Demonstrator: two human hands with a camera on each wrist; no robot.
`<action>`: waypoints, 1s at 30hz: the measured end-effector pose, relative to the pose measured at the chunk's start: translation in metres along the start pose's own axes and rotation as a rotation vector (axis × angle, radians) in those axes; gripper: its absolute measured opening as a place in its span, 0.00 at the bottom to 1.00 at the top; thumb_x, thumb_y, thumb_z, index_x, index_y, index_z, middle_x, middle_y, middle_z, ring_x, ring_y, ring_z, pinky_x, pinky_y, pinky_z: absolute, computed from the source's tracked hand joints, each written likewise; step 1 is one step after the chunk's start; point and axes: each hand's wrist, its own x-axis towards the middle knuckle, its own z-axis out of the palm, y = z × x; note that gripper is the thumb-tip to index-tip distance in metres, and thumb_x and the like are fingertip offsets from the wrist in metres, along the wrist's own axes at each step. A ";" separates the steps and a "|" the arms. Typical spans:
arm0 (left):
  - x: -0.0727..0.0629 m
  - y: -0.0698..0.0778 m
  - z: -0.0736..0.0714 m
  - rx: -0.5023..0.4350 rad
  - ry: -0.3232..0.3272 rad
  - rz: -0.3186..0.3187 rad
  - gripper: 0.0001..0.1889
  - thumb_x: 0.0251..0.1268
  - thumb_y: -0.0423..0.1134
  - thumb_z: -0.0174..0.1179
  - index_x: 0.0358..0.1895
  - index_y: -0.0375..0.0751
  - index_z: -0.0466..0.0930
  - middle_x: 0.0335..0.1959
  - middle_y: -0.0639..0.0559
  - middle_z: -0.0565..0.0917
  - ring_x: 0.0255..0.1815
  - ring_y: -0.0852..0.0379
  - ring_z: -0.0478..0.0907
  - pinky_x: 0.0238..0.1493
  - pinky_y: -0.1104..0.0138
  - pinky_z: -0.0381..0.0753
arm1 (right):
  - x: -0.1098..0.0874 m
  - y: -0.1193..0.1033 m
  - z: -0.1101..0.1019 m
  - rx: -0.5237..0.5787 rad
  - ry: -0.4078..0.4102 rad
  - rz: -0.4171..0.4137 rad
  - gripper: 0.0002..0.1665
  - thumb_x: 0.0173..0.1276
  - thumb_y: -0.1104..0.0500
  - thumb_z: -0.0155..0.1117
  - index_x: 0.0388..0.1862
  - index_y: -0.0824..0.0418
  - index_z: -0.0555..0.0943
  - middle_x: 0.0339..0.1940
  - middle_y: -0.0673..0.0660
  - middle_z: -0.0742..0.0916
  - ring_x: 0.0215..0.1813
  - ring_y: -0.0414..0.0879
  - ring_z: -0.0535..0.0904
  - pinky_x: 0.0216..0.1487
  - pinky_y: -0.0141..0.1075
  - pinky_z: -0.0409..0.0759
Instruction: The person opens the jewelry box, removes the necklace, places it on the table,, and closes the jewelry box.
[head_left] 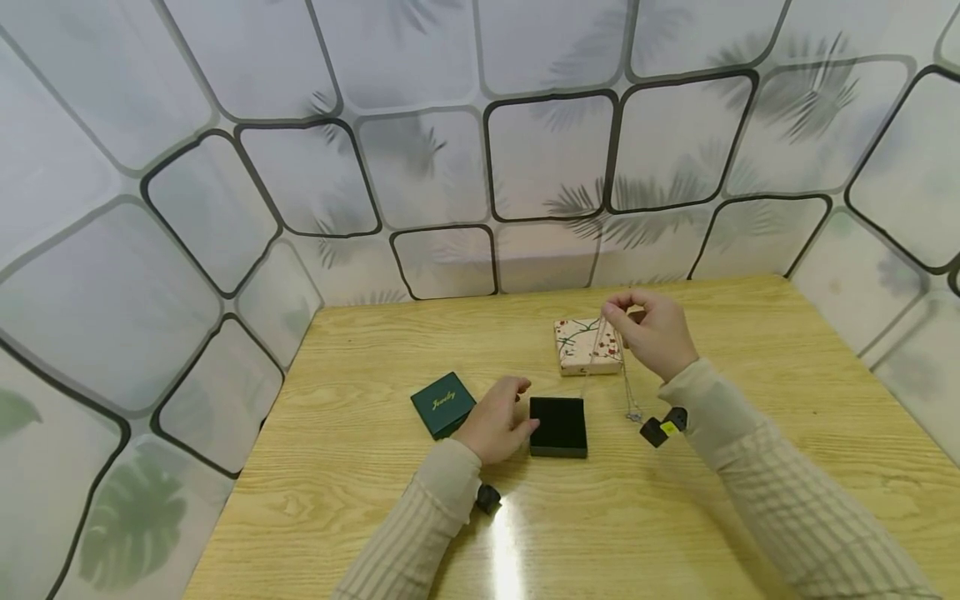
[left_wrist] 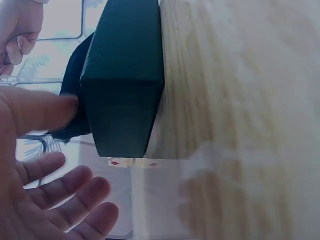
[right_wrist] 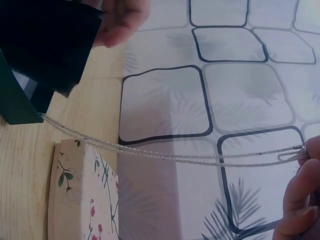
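Observation:
My right hand pinches a thin silver necklace between thumb and fingertips, raised above the table. One part of the chain slopes down to the edge of an open dark green jewelry box; another hangs with a small pendant at its lower end. A black pad sticks up tilted from the box in the right wrist view. My left hand is at the box's left side, fingers spread and relaxed. Its thumb overlaps the pad's edge in the left wrist view.
A green lid marked "Jewelry" lies left of my left hand. Behind the open box sits a cream box with a branch and red flower print. A patterned curtain encloses the wooden table at the back and sides.

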 end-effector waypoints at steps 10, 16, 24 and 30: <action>0.001 0.008 0.001 0.125 -0.091 0.125 0.51 0.49 0.61 0.71 0.73 0.40 0.59 0.70 0.49 0.63 0.70 0.53 0.61 0.66 0.61 0.66 | 0.004 -0.010 -0.002 -0.009 -0.011 -0.046 0.12 0.71 0.56 0.60 0.42 0.64 0.83 0.32 0.58 0.83 0.16 0.50 0.75 0.16 0.32 0.72; -0.001 0.010 0.001 0.165 -0.122 0.081 0.55 0.45 0.60 0.73 0.75 0.42 0.55 0.70 0.51 0.64 0.70 0.53 0.61 0.67 0.62 0.66 | 0.007 -0.009 -0.003 -0.017 -0.035 -0.032 0.13 0.72 0.52 0.60 0.42 0.62 0.83 0.33 0.59 0.83 0.16 0.43 0.74 0.17 0.33 0.74; -0.002 0.008 0.001 0.150 -0.123 0.083 0.51 0.49 0.55 0.73 0.74 0.41 0.56 0.68 0.51 0.66 0.68 0.55 0.64 0.65 0.63 0.67 | 0.010 -0.012 -0.001 -0.020 -0.042 -0.044 0.14 0.72 0.52 0.60 0.40 0.63 0.83 0.33 0.58 0.84 0.18 0.53 0.77 0.17 0.34 0.75; -0.007 0.003 -0.002 0.134 -0.116 0.071 0.50 0.48 0.54 0.74 0.73 0.42 0.57 0.67 0.52 0.66 0.67 0.55 0.65 0.64 0.62 0.69 | 0.014 -0.016 0.003 -0.015 -0.068 -0.033 0.14 0.72 0.51 0.59 0.40 0.60 0.83 0.32 0.56 0.84 0.15 0.50 0.74 0.16 0.35 0.74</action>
